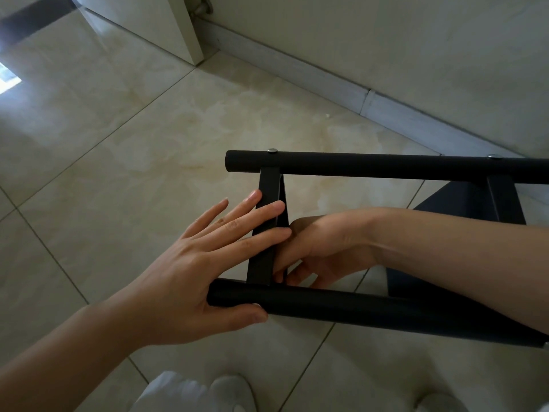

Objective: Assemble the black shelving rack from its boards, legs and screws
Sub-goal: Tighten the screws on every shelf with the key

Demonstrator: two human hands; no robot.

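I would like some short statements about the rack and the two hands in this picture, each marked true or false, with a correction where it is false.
1. The black shelving rack lies on its side on a tiled floor. True.
2. The left hand lies with straight fingers across the flat black end board. True.
3. Both black round legs carry no screws. False: two silver screw heads show on the far leg.
4. The right hand holds a screwdriver. False: no tool shows; its fingers reach behind the end board.
5. The rack lies on a wooden table. False: it lies on the floor near a wall's skirting board.
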